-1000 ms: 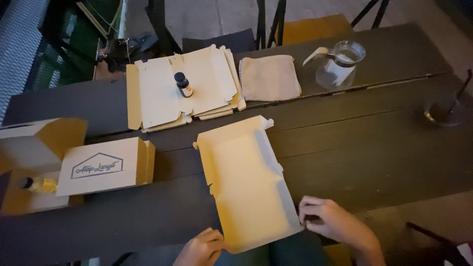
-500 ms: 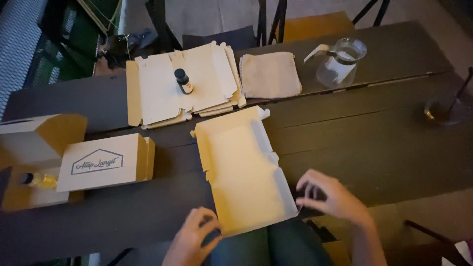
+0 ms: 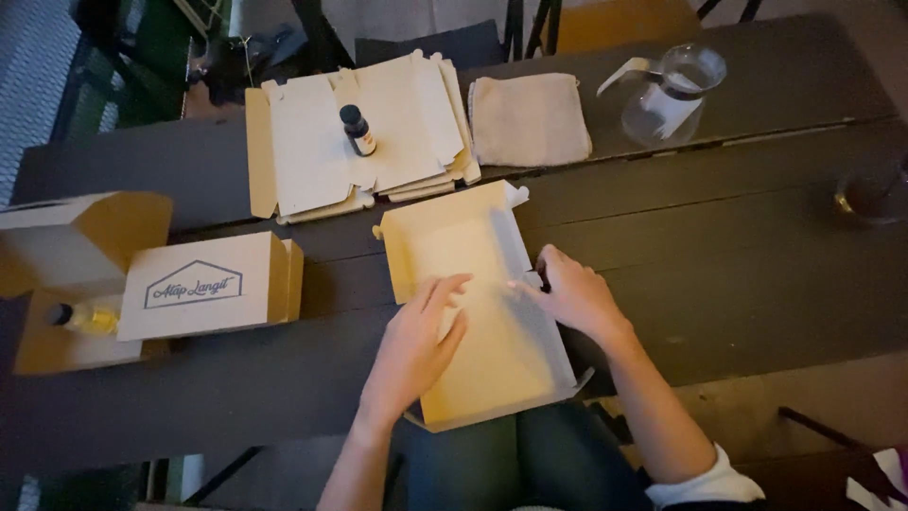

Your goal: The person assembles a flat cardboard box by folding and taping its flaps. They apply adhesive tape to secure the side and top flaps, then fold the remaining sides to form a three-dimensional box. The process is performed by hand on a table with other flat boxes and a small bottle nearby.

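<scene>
A long dark wooden table [image 3: 738, 237] made of wide planks fills most of the view, seen from above in dim, warm light. Beyond the table's far edge, dark chair frames [image 3: 515, 24] stand against it, one with an orange-brown seat [image 3: 624, 19] showing between the legs. Behind those chairs the floor [image 3: 378, 14] is pale and grey. To the far left of the table, a strip of fine metal mesh [image 3: 28, 66] runs along the edge of the view, with green foliage [image 3: 161, 47] just beside it. Below the table's near right edge lies brownish ground [image 3: 813, 397], crossed by a thin dark bar [image 3: 823, 431].
</scene>
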